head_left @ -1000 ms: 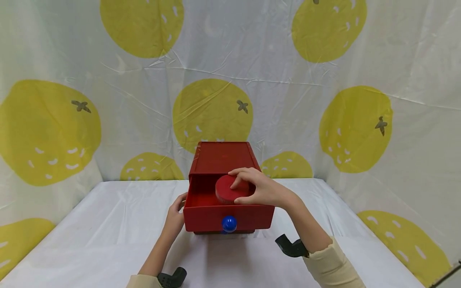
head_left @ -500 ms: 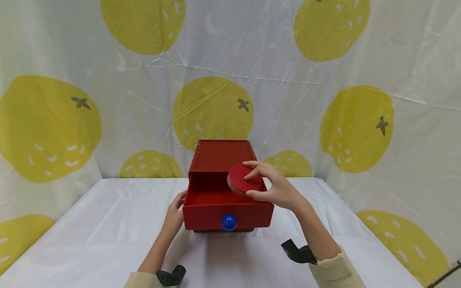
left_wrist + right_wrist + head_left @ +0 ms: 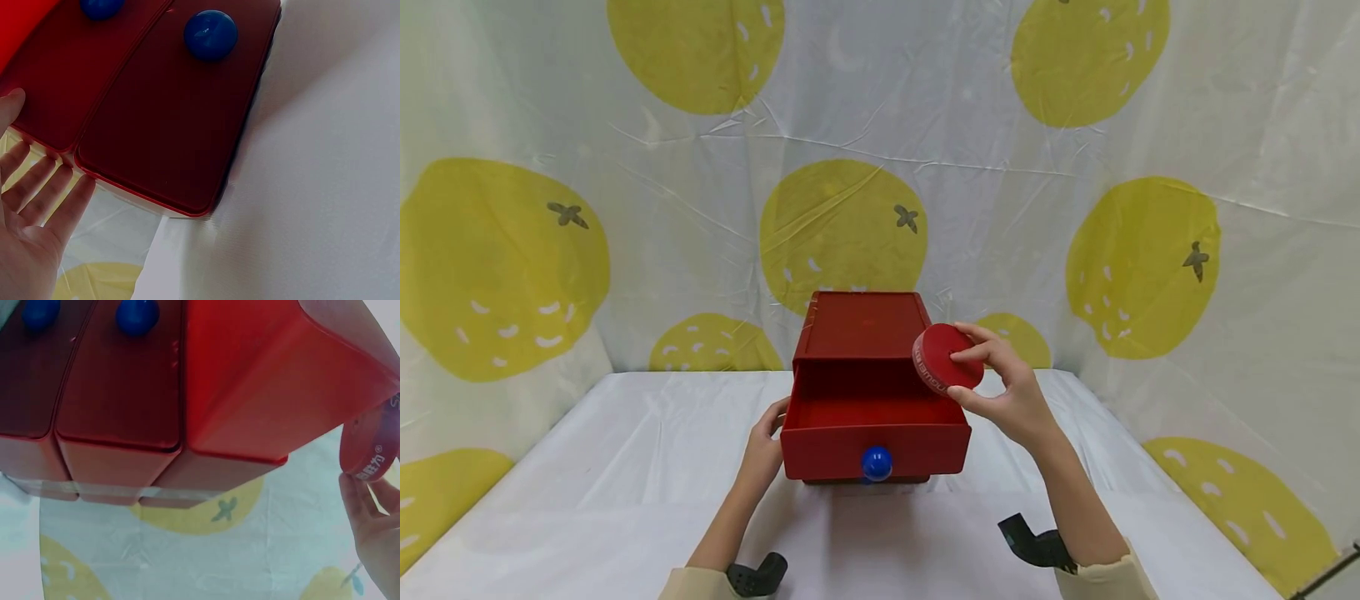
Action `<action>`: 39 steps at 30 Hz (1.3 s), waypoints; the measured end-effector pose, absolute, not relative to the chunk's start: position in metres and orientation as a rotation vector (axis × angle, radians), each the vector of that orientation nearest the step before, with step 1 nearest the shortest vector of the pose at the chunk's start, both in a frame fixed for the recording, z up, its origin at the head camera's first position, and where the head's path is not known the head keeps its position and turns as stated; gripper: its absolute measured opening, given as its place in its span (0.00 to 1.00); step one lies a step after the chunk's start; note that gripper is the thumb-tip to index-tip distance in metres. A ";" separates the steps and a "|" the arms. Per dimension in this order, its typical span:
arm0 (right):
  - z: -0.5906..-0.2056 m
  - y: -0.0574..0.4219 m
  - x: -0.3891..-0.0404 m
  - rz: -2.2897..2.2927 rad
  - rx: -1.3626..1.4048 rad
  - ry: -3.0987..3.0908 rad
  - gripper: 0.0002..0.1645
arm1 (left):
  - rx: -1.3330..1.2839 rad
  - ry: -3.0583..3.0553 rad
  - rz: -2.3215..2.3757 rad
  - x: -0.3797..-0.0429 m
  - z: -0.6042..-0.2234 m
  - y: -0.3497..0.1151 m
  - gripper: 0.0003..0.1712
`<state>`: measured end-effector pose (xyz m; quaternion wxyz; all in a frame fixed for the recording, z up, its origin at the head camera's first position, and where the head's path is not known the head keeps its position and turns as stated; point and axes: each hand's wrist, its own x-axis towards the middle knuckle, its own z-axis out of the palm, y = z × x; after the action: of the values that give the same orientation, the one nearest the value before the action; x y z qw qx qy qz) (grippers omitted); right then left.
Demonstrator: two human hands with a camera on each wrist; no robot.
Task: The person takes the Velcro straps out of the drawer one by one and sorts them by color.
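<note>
My right hand (image 3: 1011,396) pinches a flat red round disc (image 3: 936,354) with white lettering along its edge. Thumb and fingers grip its rim, and one fingertip lies at the middle of its face. In the head view it overlaps the right side of the red drawer (image 3: 835,454), which is pulled out and has a blue knob (image 3: 877,462). My left hand (image 3: 766,446) touches the left side of the red drawer cabinet (image 3: 868,325). In the left wrist view its thumb lies on a drawer front and its fingers (image 3: 72,206) extend straight along the side.
Further drawers (image 3: 119,381) with blue knobs sit below the pulled-out one, closed. The cabinet stands on a white cloth-covered table (image 3: 662,467). A white curtain (image 3: 985,225) with yellow fruit prints hangs close behind.
My right hand has lifted the red disc out of the drawer, up and to the right, tilting it so more lettering shows. My left hand stays against the cabinet.
</note>
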<state>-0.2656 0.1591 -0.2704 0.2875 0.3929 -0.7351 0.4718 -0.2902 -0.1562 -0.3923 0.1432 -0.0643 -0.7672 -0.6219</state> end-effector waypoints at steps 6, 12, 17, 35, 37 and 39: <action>-0.273 0.168 -0.265 1.312 1.019 -1.877 0.21 | -0.178 -2.215 -1.784 -0.290 -0.392 -0.155 0.24; -0.280 0.179 -0.264 1.322 0.984 -1.862 0.21 | -0.202 -2.209 -1.808 -0.289 -0.389 -0.154 0.24; -0.284 0.187 -0.265 1.325 0.918 -1.873 0.21 | -0.197 -2.207 -1.826 -0.289 -0.388 -0.154 0.25; -0.295 0.213 -0.280 1.291 0.615 -2.011 0.18 | -0.171 -2.228 -1.813 -0.287 -0.389 -0.155 0.26; -0.298 0.215 -0.282 1.276 0.587 -2.027 0.18 | -0.168 -2.235 -1.813 -0.286 -0.389 -0.156 0.26; -0.300 0.217 -0.283 1.247 0.563 -2.045 0.18 | -0.163 -2.239 -1.812 -0.285 -0.389 -0.156 0.26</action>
<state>-0.2832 0.2171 -0.2998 0.3342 0.2155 -0.7834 0.4777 -0.2848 -0.1559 -0.3894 0.1279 -0.0562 -0.7697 -0.6229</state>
